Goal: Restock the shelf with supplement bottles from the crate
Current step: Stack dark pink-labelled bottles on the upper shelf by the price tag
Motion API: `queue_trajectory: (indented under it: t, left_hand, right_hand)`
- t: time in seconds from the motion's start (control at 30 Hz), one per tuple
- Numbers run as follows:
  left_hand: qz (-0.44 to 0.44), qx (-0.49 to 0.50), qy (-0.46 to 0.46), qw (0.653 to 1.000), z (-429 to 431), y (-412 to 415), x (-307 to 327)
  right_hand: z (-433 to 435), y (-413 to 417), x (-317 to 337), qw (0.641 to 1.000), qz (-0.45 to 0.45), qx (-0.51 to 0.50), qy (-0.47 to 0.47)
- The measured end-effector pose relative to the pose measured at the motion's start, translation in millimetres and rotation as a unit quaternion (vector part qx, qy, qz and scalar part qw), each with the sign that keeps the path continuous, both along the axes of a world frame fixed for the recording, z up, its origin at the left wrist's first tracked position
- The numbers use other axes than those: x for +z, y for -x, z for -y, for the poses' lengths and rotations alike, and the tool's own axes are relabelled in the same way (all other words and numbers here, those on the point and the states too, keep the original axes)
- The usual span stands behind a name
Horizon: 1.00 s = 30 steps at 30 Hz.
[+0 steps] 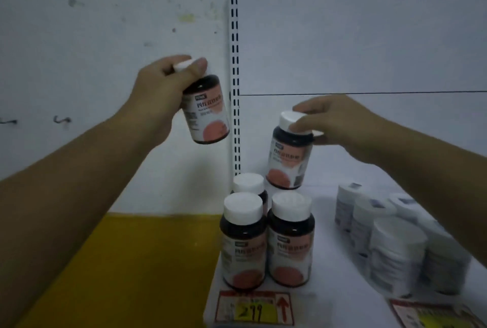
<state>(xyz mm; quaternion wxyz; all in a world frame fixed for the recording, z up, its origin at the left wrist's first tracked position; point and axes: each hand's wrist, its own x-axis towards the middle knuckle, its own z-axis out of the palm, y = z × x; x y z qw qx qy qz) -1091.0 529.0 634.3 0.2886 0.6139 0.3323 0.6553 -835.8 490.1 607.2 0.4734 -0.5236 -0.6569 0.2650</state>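
- Two dark bottles are in your hands: your left hand is wrapped around the white cap of the raised bottle, held tilted in the air in front of the slotted upright.
- Your right hand pinches the cap of the second bottle from above, fingers curled round it; this one hangs tilted just behind the standing group.
- Three shelved bottles stand upright at the left edge of the white shelf, two in front touching and one behind them.
- Behind and to the right of that group the shelf surface is bare up to the back wall; to the right, a blurred cluster of white containers closes the gap.
- The shelf's front edge carries a price tag with a yellow patch and a red arrow; left of the shelf lies a yellow surface.
- Each bottle is dark brown with a white cap and a white label bearing a salmon-coloured disc.
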Motion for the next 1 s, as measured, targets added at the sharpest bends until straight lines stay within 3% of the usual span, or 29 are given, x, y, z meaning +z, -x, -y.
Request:
queue_trajectory:
  t: [0.17,0.47,0.67,0.87,1.0]
  left_hand:
    - [-0.065,-0.14,0.135,0.979,-63.2,-16.3,-57.9]
    - [-0.068,-0.227,0.275,0.932,-66.2,-50.2,-129.8]
    - [-0.088,-0.234,0.299,0.921,-57.0,-53.4,-125.3]
    - [-0.166,-0.195,0.295,0.921,-56.2,-54.3,-117.0]
    - [-0.306,-0.102,0.202,0.925,-61.6,-49.2,-102.3]
  right_hand:
    - [-17.6,6.2,-21.8,0.988,0.063,0.046,0.13]
    - [-21.9,0.3,-54.9,0.969,0.042,0.103,0.221]
    - [-17.6,3.0,-58.0,0.966,0.052,0.108,0.228]
    - [-9.7,12.4,-58.5,0.973,0.124,0.025,0.191]
    - [-5.8,12.6,-55.2,0.978,0.136,-0.003,0.157]
